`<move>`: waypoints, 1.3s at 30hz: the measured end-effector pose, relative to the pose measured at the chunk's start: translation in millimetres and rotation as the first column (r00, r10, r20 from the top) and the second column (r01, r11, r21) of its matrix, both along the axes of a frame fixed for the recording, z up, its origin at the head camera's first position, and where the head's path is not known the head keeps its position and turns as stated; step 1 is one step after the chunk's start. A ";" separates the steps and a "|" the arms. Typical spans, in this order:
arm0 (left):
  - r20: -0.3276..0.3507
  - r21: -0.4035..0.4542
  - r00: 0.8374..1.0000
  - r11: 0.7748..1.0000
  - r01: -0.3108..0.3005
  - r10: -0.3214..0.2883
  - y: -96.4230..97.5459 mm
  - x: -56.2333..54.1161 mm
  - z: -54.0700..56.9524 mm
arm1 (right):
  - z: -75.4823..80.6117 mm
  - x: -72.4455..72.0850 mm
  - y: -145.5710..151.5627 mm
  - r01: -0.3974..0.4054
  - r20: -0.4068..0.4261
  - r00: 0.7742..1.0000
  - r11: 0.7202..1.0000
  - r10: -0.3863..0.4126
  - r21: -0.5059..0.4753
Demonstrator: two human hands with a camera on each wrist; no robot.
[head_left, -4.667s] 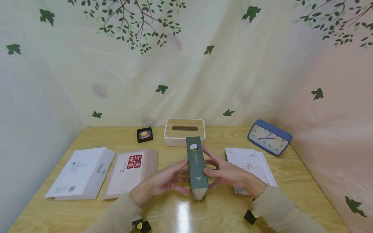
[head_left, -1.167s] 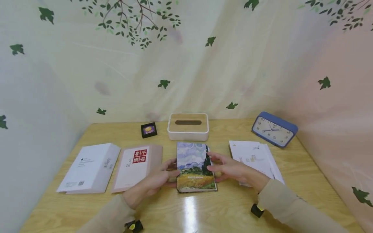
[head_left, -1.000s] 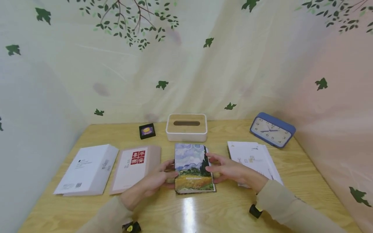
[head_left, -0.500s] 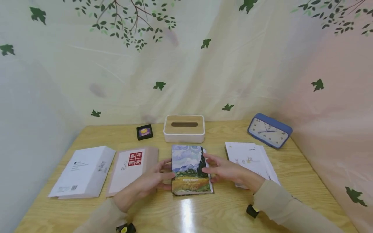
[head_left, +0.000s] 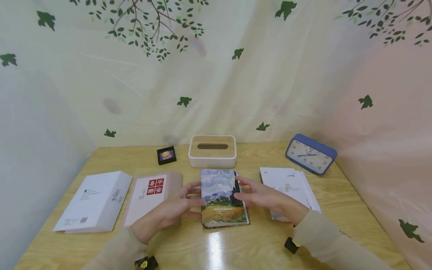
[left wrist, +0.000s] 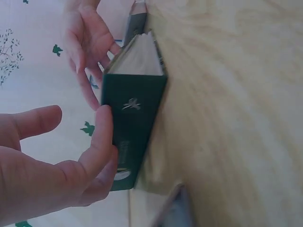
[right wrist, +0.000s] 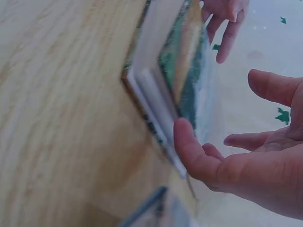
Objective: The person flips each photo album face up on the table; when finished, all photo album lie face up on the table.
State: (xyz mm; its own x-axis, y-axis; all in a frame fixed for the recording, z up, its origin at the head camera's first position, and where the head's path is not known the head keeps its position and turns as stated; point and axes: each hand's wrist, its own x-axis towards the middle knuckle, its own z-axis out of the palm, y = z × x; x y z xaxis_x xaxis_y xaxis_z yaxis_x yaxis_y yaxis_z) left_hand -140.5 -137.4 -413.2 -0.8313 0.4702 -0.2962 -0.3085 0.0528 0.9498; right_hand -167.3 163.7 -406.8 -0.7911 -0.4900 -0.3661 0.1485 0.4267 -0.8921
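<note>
A thick photo album [head_left: 218, 198] with a painted landscape cover lies flat at the table's middle, cover up. Its green spine [left wrist: 137, 101] faces left; the page edges [right wrist: 158, 94] on the right side stand slightly apart. My left hand [head_left: 173, 208] is at the spine, its fingers touching it in the left wrist view while the thumb stands off. At the opposite side, my right hand [head_left: 264, 195] has its fingertips by the cover's right edge, thumb clear of it. Whether those fingertips touch is hard to tell. Neither hand curls around the album.
To the left lie a white book [head_left: 89, 202] and a pink one [head_left: 145, 204] with red characters. White booklets [head_left: 287, 187] lie to the right. Behind stand a tissue box [head_left: 212, 161], a small black-framed item [head_left: 166, 155] and a blue clock [head_left: 310, 155] on the wooden table [head_left: 249, 247].
Earlier the album was upright, spine up, between both hands; by 1.2 seconds ago it lay flat, cover up. Since then the hands have barely moved, and the view has shifted slightly.
</note>
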 end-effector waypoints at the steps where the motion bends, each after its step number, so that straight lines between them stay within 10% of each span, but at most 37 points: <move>1: -0.012 -0.013 1.000 1.000 0.008 -0.008 -0.5 -0.1 3.0 | 2.4 0.2 0.4 -0.016 -0.027 1.000 1.000 0.016 0.011; 8: -0.143 -0.087 0.986 0.994 0.068 -0.080 -11.5 -5.4 33.3 | 24.3 4.7 -6.2 -0.134 -0.264 0.954 0.990 0.139 0.039; 16: -0.271 -0.230 0.960 0.973 0.011 -0.075 -48.1 -10.8 62.9 | 24.6 4.2 -32.8 -0.257 -0.509 0.833 0.966 0.219 -0.004; 24: -0.303 -0.457 0.951 0.885 -0.084 -0.066 -101.5 -23.3 65.6 | 16.2 -2.0 -71.5 -0.218 -0.375 0.913 0.970 0.162 -0.111; 34: -0.203 -0.639 0.979 0.758 -0.130 -0.004 -154.4 -21.5 30.8 | 4.1 -6.4 -119.5 -0.171 -0.360 0.928 0.969 0.097 -0.178; 39: -0.119 -0.659 0.992 0.743 -0.114 0.046 -171.8 -21.0 17.0 | -1.1 -5.9 -143.0 -0.146 -0.335 0.940 0.966 0.069 -0.211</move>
State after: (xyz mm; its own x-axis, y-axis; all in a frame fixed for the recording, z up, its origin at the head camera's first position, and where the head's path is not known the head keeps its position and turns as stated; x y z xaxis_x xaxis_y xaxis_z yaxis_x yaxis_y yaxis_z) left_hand -161.5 -309.3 -396.2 -0.8953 0.1132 -0.4308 -0.2570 0.6587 0.7072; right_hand -173.2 20.7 -407.8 -0.7850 -0.6186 0.0326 -0.1989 0.2018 -0.9590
